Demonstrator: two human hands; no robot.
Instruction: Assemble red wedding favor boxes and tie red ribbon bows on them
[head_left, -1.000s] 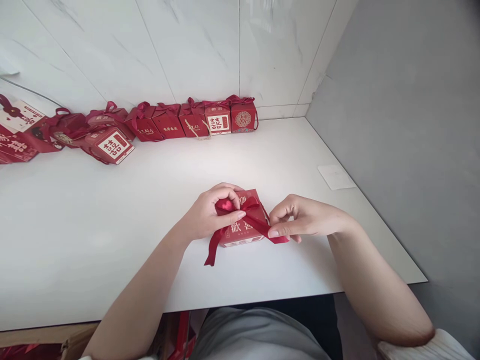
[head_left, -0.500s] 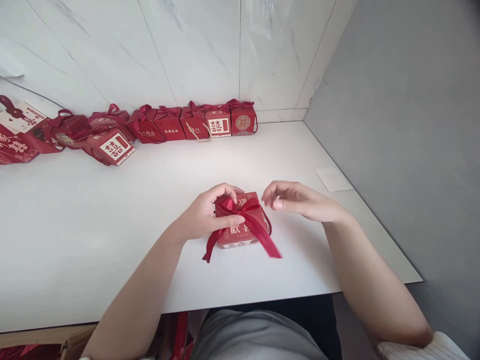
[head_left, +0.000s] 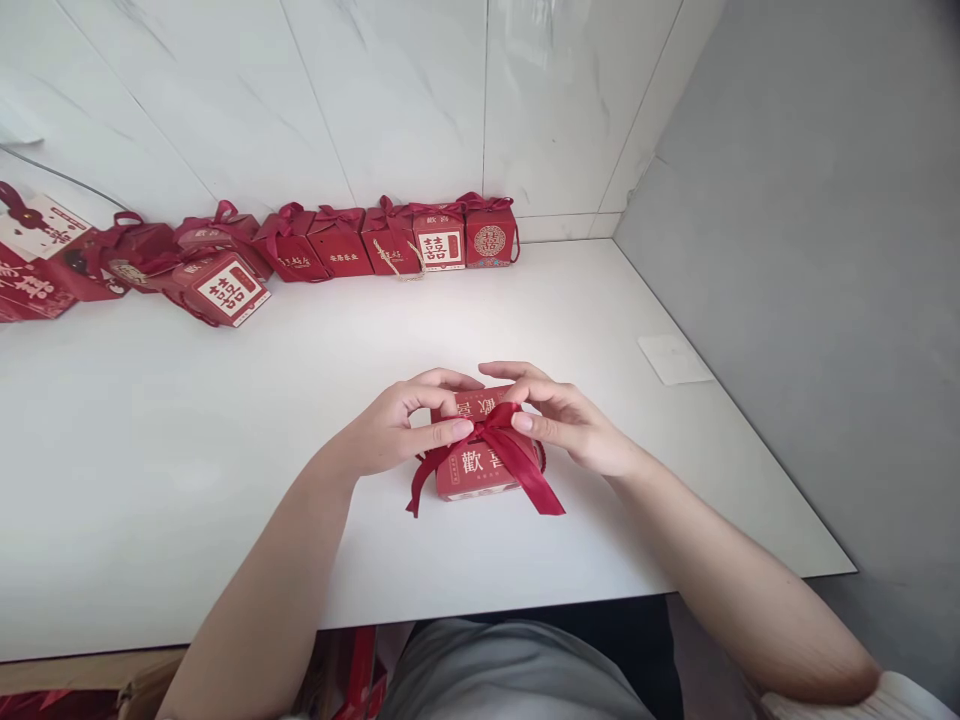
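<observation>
In front of me on the white table stands a small red gift box with gold characters on its top. A red satin ribbon is tied in a bow across it, its two tails hanging over the near side. My left hand pinches the left loop of the bow between thumb and index finger. At the other side, my right hand has its thumb and index finger closed on the right loop. A red cord handle shows at the box's right side.
Along the tiled wall runs a row of red gift boxes with ribbons; one box lies tilted in front of it. A flat white square is near the table's right edge. A cardboard carton sits below the front left.
My right hand has come left from beside the box and taken hold of the bow's right loop. My left thumb and fingers have shifted slightly left, onto the left loop.
</observation>
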